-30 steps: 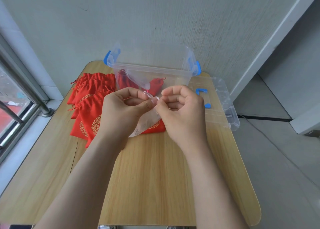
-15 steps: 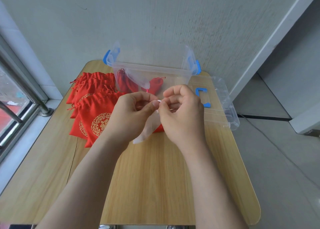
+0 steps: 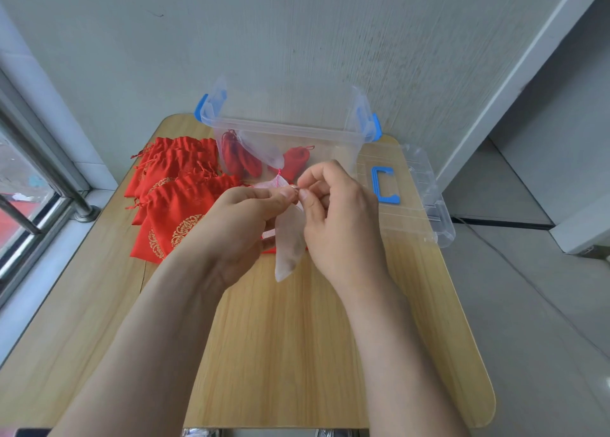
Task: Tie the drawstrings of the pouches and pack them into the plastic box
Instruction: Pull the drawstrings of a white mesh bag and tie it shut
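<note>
Swung a little right since half a second ago: sheer white pouch (image 3: 288,248), tip now lower between the wrists, frilled mouth now poking up above the left fingers. Hands barely shifted, same spot over counter (image 3: 297,354).

Left hand (image 3: 237,225): curled, thumb and forefinger pinching pouch neck. Right hand (image 3: 343,225): curled, thumb and forefinger pinching at the same spot, tips of both hands touching. Thin pink drawstring (image 3: 280,173) sticking up from pouch mouth. Can't tell which hand has the string itself, too small.

Pouch held in the air, just in front of plastic box (image 3: 290,132), not in it. Box open, at far end of counter by the wall, blue latches at both ends. Inside: packed red pouches (image 3: 242,162) plus second sheer pouch (image 3: 264,151) leaning over them.

Red pouch pile (image 3: 175,202), gold print, on counter left of box. Clear lid (image 3: 425,205) with blue handle (image 3: 384,185) lying flat right of box, at counter's right edge.
</note>
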Motion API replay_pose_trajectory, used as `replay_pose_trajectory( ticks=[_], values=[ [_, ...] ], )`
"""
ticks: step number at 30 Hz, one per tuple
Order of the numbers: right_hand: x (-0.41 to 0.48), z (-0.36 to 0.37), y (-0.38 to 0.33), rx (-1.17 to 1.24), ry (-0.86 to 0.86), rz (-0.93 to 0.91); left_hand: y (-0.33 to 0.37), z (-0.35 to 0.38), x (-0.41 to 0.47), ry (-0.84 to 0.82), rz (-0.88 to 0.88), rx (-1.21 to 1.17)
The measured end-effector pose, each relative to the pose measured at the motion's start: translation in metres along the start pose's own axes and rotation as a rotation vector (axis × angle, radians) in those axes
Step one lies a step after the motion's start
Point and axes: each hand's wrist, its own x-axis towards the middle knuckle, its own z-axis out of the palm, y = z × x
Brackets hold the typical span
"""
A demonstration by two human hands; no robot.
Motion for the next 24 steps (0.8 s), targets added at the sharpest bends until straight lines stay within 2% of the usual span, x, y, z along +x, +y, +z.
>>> replay_pose_trajectory(
  ticks=[9,19,24],
  values=[
    [-0.001,0.000,0.002,-0.085,-0.038,-0.040,0.002,-0.001,-0.002,0.097,-0.097,-0.032],
    [-0.002,-0.008,0.010,-0.156,-0.110,-0.023,0.001,-0.007,-0.004,0.086,-0.096,0.135],
    [-0.002,-0.010,0.013,-0.099,-0.159,0.084,0.000,-0.011,-0.004,0.050,-0.065,0.237]
  ],
)
